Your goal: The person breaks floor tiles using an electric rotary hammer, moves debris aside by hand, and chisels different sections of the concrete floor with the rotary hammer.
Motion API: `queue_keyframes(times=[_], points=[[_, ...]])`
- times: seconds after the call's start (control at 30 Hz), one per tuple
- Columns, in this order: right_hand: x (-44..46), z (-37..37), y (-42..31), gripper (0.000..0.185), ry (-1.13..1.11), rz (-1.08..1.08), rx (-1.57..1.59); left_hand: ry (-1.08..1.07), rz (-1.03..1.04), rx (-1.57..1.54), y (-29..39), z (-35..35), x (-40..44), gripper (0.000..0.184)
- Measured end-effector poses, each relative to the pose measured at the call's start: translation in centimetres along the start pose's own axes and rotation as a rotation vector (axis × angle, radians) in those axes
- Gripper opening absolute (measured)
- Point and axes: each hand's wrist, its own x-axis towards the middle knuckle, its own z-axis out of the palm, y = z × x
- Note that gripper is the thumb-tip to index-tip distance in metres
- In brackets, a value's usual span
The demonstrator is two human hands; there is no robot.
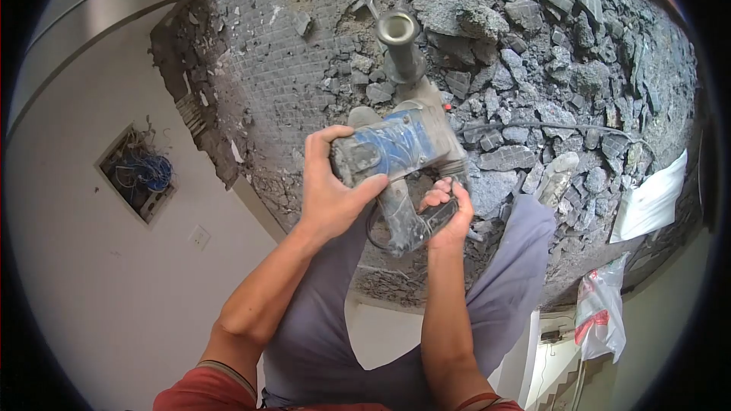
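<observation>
Power hammer [430,137], dusty blue/grey, is mid-view, up in both hands, its nose tube [403,61] pointing away from the person, w/ the round end open toward the cam.

Pale wall [91,281] fills the area well L of hammer. Grey floor surface [274,53] runs beyond hammer to the upper L, w/ a grid pattern & a ragged edge by the wall. Rubble [525,15], grey chunks, some w/ similar grid marks, is heaped beyond & R of hammer; a few pcs show just beside its nose. Purple-grey trousers [320,304] are on hammer's near side, one leg to its near L, the other to its near R. Plastic bag [601,312], whitish w/ red marks, is well apart from hammer, near R. White sheet [651,198], poss. a sack, is far R of hammer. Wall recess [128,189] is far L of hammer, w/ a blue wire bundle [154,173] inside.

L hand [327,198] grasps hammer's L end, thumb against the casing. R hand [454,221] is at hammer's near R, fingers curled round the rear handle; can't tell re: trigger. Dark cable [548,127] crosses rubble R of hammer; can't tell if connected. Outlet [199,237] is far L of hammer, nearer the person than the recess. Tiny red button [447,106] sits on hammer's R side.
</observation>
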Motion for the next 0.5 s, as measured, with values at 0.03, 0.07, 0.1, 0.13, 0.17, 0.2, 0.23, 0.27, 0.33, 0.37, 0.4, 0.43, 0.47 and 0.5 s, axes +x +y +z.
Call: queue_keyframes(times=[0.03, 0.07, 0.1, 0.13, 0.17, 0.2, 0.23, 0.27, 0.33, 0.37, 0.4, 0.43, 0.47, 0.5], points=[[-0.9, 0.8, -0.3, 0.011, -0.012, -0.026, -0.012, -0.061, -0.033, 0.01, -0.4, -0.5, -0.3, 0.076], [-1.6, 0.8, -1.0, 0.011, 0.002, -0.028, -0.015, -0.064, -0.046, 0.005, -0.1, -0.1, -1.2, 0.076], [-2.2, 1.0, -2.2, 0.013, -0.023, 0.012, -0.016, -0.018, -0.016, 0.042, 0.8, 0.6, -2.6, 0.074], [-2.8, 1.2, -3.5, 0.014, -0.052, 0.046, -0.018, 0.027, 0.02, 0.075, 1.7, 1.4, -4.1, 0.072], [-3.4, 0.9, -4.5, 0.019, -0.06, 0.107, 0.01, 0.078, 0.06, 0.052, 1.3, 2.4, -6.5, 0.075], [-4.4, 0.8, -4.5, 0.019, -0.057, 0.101, -0.001, 0.078, 0.058, 0.04, 1.8, 2.2, -7.5, 0.075], [-5.5, 0.6, -3.9, 0.021, -0.067, 0.1, -0.003, 0.088, 0.097, 0.072, 2.2, 1.6, -8.2, 0.075], [-6.8, 0.2, -3.0, 0.024, -0.069, 0.099, 0.0, 0.092, 0.13, 0.109, 2.5, 0.8, -9.0, 0.075], [-7.6, -1.5, -1.1, 0.034, -0.061, 0.024, 0.076, 0.058, 0.123, 0.134, 3.0, -0.1, -8.2, 0.074], [-7.6, -1.9, -0.8, 0.035, -0.06, 0.015, 0.096, 0.009, 0.113, 0.114, 2.8, -0.2, -7.5, 0.073], [-7.4, -1.7, -0.5, 0.036, -0.057, 0.009, 0.115, -0.037, 0.1, 0.095, 2.5, -0.1, -6.9, 0.073], [-6.9, -1.5, -0.6, 0.036, -0.064, 0.02, 0.112, -0.025, 0.108, 0.116, 2.3, 0.3, -6.7, 0.071], [-6.3, -1.5, -1.0, 0.037, -0.041, -0.01, 0.079, -0.018, 0.103, 0.123, 1.6, 0.8, -6.3, 0.071], [-5.7, -1.4, -1.2, 0.037, -0.012, -0.041, 0.048, 0.001, 0.085, 0.107, 0.7, 1.3, -5.7, 0.071]])
